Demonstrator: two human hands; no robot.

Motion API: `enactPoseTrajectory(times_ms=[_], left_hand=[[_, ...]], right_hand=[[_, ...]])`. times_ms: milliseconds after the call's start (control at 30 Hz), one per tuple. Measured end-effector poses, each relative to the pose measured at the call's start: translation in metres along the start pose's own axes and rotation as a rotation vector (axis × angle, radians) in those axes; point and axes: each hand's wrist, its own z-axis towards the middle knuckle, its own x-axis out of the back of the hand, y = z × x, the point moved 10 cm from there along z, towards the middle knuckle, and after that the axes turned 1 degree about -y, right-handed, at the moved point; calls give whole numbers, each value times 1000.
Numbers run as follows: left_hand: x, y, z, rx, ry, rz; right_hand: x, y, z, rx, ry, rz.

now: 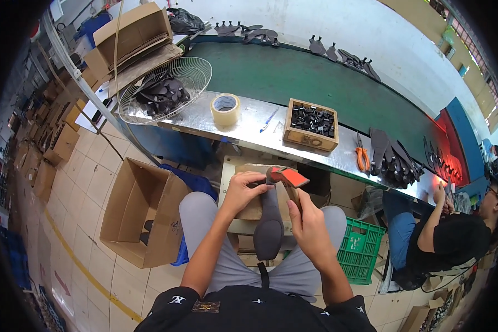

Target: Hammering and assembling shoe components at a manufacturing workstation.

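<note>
Gripping the grey shoe sole [268,224] near its top, the left hand [243,191] is clamped; its long axis runs toward the body, right hand [310,224] closed on an orange-headed tool [289,178] just beside

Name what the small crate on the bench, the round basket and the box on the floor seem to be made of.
Small crate: looks like bare wood, pale brown boards with grain, holding dark pieces.
Round basket: apparently white-coated metal wire, thin radial spokes you can see through.
Box on the floor: corrugated cardboard, matt brown, with folded flaps.
</note>
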Motion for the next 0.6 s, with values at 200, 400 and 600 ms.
enactPoseTrajectory(times_ms=[200, 400, 600], left_hand=[[-2, -9, -7, 74, -18, 77], [-10, 10, -16, -81, -56, 432], [-10, 0, -15, -14, -50, 545]], right_hand=[[3, -3, 3, 79, -37, -93], [53, -45, -31, 189, 157, -92], [-5, 15, 7, 26, -78, -190]])
